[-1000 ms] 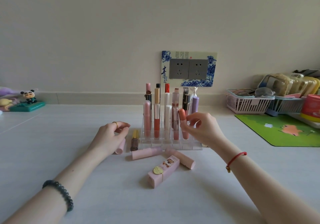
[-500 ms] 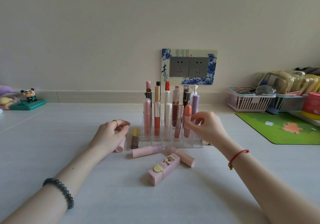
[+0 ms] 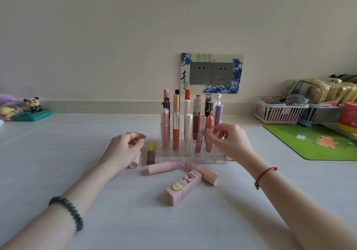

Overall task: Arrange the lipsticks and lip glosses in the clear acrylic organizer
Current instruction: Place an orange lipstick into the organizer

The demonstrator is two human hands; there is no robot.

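Organizer point(image 3: 214, 160), clear acrylic, straight ahead. Your right hand point(image 3: 229, 141) pinches coral lip gloss point(image 3: 209, 130), upright in organizer's front-right slot. Your left hand point(image 3: 123, 147) curls round pink lipstick point(image 3: 135, 161) lying just left of organizer, long axis front-to-back. Likely next: stand it upright. Hands apart.

Soft daylight, bright and even, fills the room without glare.
Weak shadows fall left of the loose lipsticks point(image 3: 164, 167) on the white tabletop point(image 3: 77, 137); the wide lens bows the edges, and the far-right baskets point(image 3: 280, 113) look soft.
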